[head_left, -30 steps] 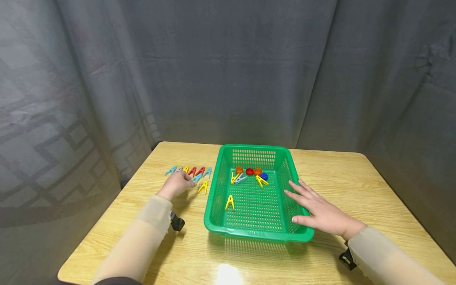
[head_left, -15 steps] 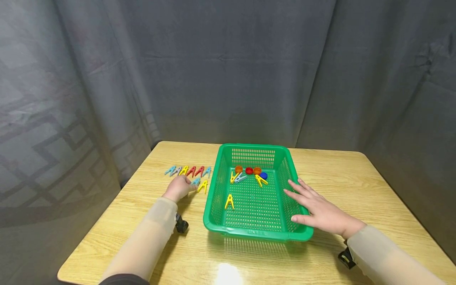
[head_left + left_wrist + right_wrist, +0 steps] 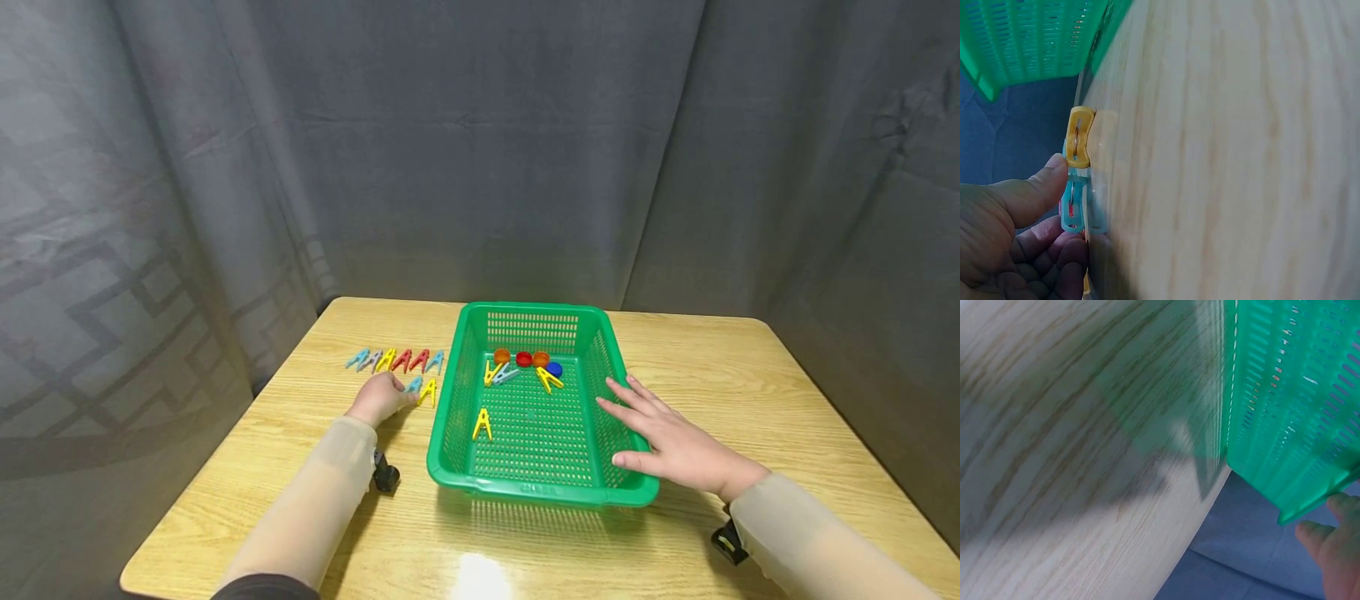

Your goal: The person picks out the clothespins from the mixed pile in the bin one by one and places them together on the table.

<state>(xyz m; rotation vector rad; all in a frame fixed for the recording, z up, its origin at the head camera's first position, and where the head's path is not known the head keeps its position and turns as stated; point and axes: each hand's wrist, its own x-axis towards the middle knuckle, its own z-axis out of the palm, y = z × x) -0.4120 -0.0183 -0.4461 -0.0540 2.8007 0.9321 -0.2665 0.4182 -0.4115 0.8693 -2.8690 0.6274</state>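
My left hand is low over the table, its thumb and fingers pinching a light blue clothespin that lies there. A yellow clothespin sits just right of it; in the left wrist view the thumb tip is close to this yellow clothespin, beside the blue clothespin. Behind the hand runs a row of several clothespins in blue, grey, yellow and red. My right hand, fingers spread, rests over the right rim of the green basket.
Inside the basket are three yellow clothespins, a light blue clothespin and several bottle caps in orange, red and blue along the far side. Grey curtains stand behind the wooden table.
My left hand has come slightly nearer with the blue clothespin, drawing it from the back row to lie beside the yellow one. The right hand stays on the basket rim.
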